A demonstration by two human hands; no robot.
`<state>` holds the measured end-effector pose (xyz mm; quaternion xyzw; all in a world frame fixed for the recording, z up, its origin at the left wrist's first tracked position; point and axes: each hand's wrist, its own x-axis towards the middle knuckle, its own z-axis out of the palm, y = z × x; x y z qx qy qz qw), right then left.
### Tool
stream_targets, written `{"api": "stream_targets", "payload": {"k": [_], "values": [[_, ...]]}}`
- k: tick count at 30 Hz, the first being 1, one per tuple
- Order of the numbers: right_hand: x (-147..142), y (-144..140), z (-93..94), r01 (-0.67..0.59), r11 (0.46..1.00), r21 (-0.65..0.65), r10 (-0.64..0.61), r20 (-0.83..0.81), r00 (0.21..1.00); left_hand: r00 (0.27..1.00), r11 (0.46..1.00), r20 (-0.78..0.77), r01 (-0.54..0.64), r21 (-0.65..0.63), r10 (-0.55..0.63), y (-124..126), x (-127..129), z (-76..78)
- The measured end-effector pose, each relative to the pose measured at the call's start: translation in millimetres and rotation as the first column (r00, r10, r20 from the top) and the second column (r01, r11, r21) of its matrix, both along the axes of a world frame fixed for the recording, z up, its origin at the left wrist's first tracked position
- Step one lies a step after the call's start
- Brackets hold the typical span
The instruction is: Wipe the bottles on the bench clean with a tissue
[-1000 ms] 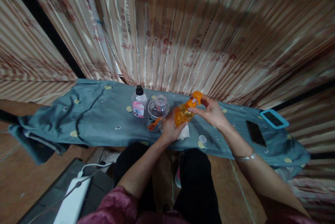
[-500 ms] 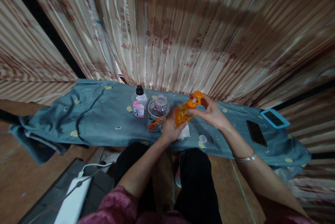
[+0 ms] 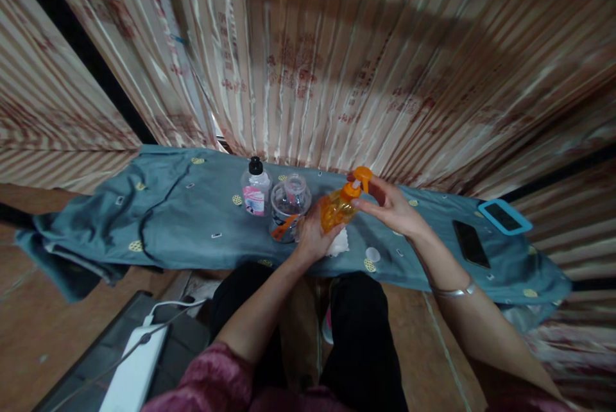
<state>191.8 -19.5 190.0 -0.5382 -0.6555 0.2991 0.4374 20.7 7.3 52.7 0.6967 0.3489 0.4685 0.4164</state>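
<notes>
Surface [image 3: 192,232] is a long narrow strip under a blue-grey cloth [image 3: 158,206]; far edge sits tight against the striped curtain [image 3: 308,65], near edge runs just above the knees. Most open room is at 9 o'clock, where the cloth lies bare but rumpled and hangs off the end. Toward 3 o'clock there's a shorter bare stretch before the phones.

Left hand [image 3: 314,232] wraps the body of the orange pump bottle [image 3: 337,206], grip clenched round it, bottle tilted w/ pump head toward 1 o'clock, held just above the surface centre. Right hand [image 3: 392,206] has fingertips pinched on the bottle's orange pump top.

Crowding at 10 o'clock of the hands: clear jar [image 3: 289,205] just beside the left hand, then small black-capped bottle [image 3: 255,190] touching or nearly touching the jar. White tissue [image 3: 338,244] lies under the bottle. Small clear cap [image 3: 372,254] at 5 o'clock, near the near edge. Black phone [image 3: 470,244] and blue-cased phone [image 3: 504,216] well apart at 3 o'clock. White power bank [image 3: 137,370] w/ cable on the floor at 7 o'clock.
</notes>
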Motion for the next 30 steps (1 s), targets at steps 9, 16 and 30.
{"api": "stream_targets", "payload": {"k": [9, 16, 30], "values": [[0, 3, -8.9, 0.120, 0.991, 0.066, -0.122, 0.027, 0.992, 1.000, 1.000, 0.004, -0.010, 0.015, 0.010, 0, -1, 2.7], [1, 3, -11.2, 0.052, 0.997, 0.050, -0.053, 0.012, 0.999, 0.999, 0.999, -0.028, -0.041, -0.009, 0.041, 0, 0, 2.0], [-25, -4, -27.3, 0.362, 0.917, 0.164, -0.358, -0.059, 0.932, 0.999, 0.998, -0.019, -0.038, -0.043, 0.038, -1, 1, 5.3]]}}
